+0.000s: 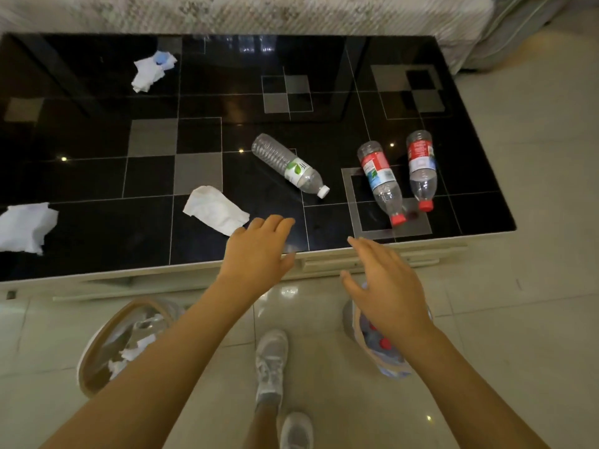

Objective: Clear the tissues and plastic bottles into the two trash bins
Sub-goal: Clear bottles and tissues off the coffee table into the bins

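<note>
Three empty plastic bottles lie on the black glass table (97, 176): one with a green label and white cap (288, 165), and two with red labels and red caps (381, 181) (420, 168). White tissues lie at the front centre (214, 209), at the left edge (24, 226) and at the far left back (150, 71). My left hand (259, 251) hovers open over the table's front edge, just right of the centre tissue. My right hand (385, 286) is open and empty above the right bin. The left bin (97, 345) holds tissues; the right bin (363, 338) holds bottles.
Both bins stand on the pale tiled floor in front of the table. My feet in grey sneakers (272, 361) are between them. A sofa with a patterned cover (291, 11) runs behind the table. Open floor lies to the right of the table.
</note>
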`<act>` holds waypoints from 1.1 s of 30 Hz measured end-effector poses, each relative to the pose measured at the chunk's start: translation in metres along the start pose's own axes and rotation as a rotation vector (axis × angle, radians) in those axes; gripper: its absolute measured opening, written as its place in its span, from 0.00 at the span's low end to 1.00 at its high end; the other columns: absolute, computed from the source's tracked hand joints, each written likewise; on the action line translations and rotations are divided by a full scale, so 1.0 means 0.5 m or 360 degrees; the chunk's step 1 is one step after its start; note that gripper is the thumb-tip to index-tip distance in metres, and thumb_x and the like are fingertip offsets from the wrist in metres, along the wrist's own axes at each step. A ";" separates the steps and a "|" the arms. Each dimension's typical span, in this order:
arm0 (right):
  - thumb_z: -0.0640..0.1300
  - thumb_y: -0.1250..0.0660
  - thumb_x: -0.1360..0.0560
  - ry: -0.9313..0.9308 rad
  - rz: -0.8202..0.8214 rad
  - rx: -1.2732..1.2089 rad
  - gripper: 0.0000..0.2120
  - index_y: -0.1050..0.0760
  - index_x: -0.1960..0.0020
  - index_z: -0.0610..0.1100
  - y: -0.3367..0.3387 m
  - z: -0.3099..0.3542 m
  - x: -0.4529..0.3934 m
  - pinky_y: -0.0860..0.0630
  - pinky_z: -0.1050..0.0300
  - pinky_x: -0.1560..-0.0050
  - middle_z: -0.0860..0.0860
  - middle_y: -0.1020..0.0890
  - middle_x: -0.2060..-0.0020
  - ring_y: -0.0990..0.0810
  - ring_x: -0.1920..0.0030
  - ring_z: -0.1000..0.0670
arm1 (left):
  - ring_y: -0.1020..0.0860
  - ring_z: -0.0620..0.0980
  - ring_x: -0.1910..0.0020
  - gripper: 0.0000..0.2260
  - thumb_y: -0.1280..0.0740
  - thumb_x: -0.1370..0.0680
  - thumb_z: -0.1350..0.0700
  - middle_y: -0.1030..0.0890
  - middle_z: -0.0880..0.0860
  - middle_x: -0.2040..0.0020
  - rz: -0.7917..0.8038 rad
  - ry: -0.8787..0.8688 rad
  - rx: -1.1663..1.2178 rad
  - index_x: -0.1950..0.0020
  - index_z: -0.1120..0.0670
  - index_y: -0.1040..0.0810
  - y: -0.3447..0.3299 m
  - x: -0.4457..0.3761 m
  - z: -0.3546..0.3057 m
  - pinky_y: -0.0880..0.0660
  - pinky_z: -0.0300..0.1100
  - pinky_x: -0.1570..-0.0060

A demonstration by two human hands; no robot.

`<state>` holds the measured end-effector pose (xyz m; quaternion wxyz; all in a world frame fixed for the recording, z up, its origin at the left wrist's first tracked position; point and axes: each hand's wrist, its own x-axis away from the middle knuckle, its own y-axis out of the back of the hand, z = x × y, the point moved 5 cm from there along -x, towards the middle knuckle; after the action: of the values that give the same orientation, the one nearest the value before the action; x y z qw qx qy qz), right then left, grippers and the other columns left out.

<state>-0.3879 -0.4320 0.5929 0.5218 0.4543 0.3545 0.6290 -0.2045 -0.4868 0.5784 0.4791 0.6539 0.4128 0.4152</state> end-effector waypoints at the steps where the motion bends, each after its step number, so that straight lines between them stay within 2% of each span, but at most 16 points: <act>1: 0.51 0.36 0.23 0.0011 0.0006 0.0010 0.28 0.37 0.26 0.47 0.003 0.003 -0.023 0.33 0.49 0.33 0.49 0.30 0.29 0.33 0.30 0.48 | 0.28 0.53 0.36 0.26 0.38 0.22 0.46 0.30 0.50 0.30 -0.0020 -0.0017 0.0012 0.26 0.51 0.37 0.006 -0.023 0.007 0.28 0.48 0.43; 7: 0.52 0.36 0.24 0.0008 0.0031 0.0097 0.28 0.37 0.26 0.45 -0.003 0.016 -0.200 0.31 0.48 0.35 0.48 0.30 0.30 0.32 0.32 0.46 | 0.31 0.53 0.32 0.29 0.38 0.22 0.47 0.35 0.50 0.27 0.0000 -0.0098 -0.0010 0.24 0.51 0.43 -0.003 -0.166 0.061 0.31 0.47 0.40; 12: 0.54 0.37 0.23 -0.0014 0.0055 0.0164 0.29 0.41 0.25 0.48 -0.046 -0.006 -0.328 0.33 0.49 0.32 0.49 0.33 0.28 0.35 0.29 0.47 | 0.29 0.53 0.34 0.30 0.36 0.22 0.46 0.33 0.52 0.27 0.0015 -0.0214 -0.0101 0.24 0.51 0.42 -0.065 -0.289 0.081 0.30 0.48 0.40; 14: 0.55 0.38 0.23 -0.0044 0.0094 0.0205 0.30 0.44 0.24 0.49 -0.064 -0.031 -0.361 0.35 0.49 0.30 0.50 0.36 0.27 0.38 0.28 0.48 | 0.28 0.54 0.35 0.30 0.33 0.24 0.49 0.31 0.52 0.29 0.0045 -0.0232 -0.0106 0.24 0.50 0.40 -0.094 -0.336 0.081 0.29 0.48 0.42; 16: 0.55 0.39 0.23 -0.0080 0.0111 0.0264 0.31 0.45 0.24 0.49 -0.073 -0.062 -0.387 0.38 0.49 0.30 0.50 0.38 0.26 0.40 0.27 0.48 | 0.27 0.54 0.37 0.34 0.30 0.29 0.56 0.28 0.53 0.31 0.0023 -0.0288 -0.0151 0.25 0.49 0.38 -0.118 -0.377 0.078 0.27 0.49 0.46; 18: 0.54 0.38 0.23 -0.0130 0.0112 0.0321 0.31 0.46 0.24 0.48 -0.074 -0.098 -0.406 0.39 0.48 0.30 0.49 0.39 0.25 0.41 0.26 0.47 | 0.32 0.55 0.31 0.36 0.31 0.29 0.61 0.32 0.53 0.28 0.0067 -0.0380 -0.0203 0.24 0.48 0.42 -0.143 -0.412 0.074 0.30 0.52 0.43; 20: 0.53 0.37 0.23 -0.0206 0.0098 0.0354 0.32 0.45 0.24 0.47 -0.071 -0.141 -0.422 0.38 0.47 0.30 0.47 0.39 0.26 0.40 0.27 0.45 | 0.40 0.56 0.26 0.36 0.34 0.26 0.62 0.38 0.54 0.25 0.0154 -0.0411 -0.0283 0.22 0.47 0.46 -0.158 -0.440 0.070 0.36 0.57 0.36; 22: 0.53 0.35 0.24 -0.0292 0.0101 0.0371 0.33 0.44 0.24 0.46 -0.069 -0.181 -0.435 0.35 0.46 0.32 0.45 0.37 0.27 0.37 0.28 0.43 | 0.43 0.55 0.25 0.36 0.35 0.24 0.60 0.41 0.54 0.24 0.0245 -0.0420 -0.0407 0.22 0.47 0.51 -0.164 -0.463 0.062 0.41 0.59 0.32; 24: 0.52 0.34 0.25 -0.0351 0.0111 0.0369 0.33 0.44 0.25 0.46 -0.070 -0.214 -0.446 0.34 0.46 0.33 0.44 0.36 0.28 0.36 0.29 0.43 | 0.40 0.54 0.26 0.35 0.36 0.23 0.58 0.38 0.52 0.26 0.0323 -0.0440 -0.0480 0.22 0.47 0.51 -0.165 -0.484 0.048 0.42 0.58 0.32; 26: 0.52 0.34 0.25 -0.0373 0.0130 0.0362 0.34 0.44 0.25 0.46 -0.072 -0.239 -0.460 0.34 0.46 0.33 0.44 0.36 0.28 0.36 0.29 0.43 | 0.36 0.54 0.29 0.32 0.36 0.23 0.56 0.34 0.50 0.28 0.0350 -0.0448 -0.0472 0.23 0.46 0.47 -0.166 -0.503 0.036 0.41 0.57 0.33; 30: 0.52 0.34 0.25 -0.0432 0.0194 0.0318 0.34 0.47 0.25 0.47 -0.087 -0.269 -0.482 0.32 0.47 0.34 0.44 0.41 0.27 0.36 0.30 0.43 | 0.28 0.54 0.36 0.25 0.36 0.22 0.48 0.27 0.49 0.33 0.0215 -0.0506 -0.0321 0.27 0.46 0.37 -0.181 -0.533 0.004 0.37 0.52 0.38; 33: 0.50 0.33 0.25 -0.0453 0.0176 0.0329 0.34 0.47 0.26 0.47 -0.099 -0.283 -0.495 0.29 0.48 0.37 0.43 0.44 0.27 0.36 0.31 0.42 | 0.28 0.53 0.36 0.27 0.39 0.23 0.40 0.28 0.49 0.32 0.0215 -0.0466 -0.0217 0.26 0.45 0.39 -0.204 -0.547 -0.005 0.35 0.50 0.40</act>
<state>-0.4940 -0.6602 0.4498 0.4820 0.6087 0.3141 0.5463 -0.3072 -0.7221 0.4398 0.5484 0.6996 0.2646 0.3738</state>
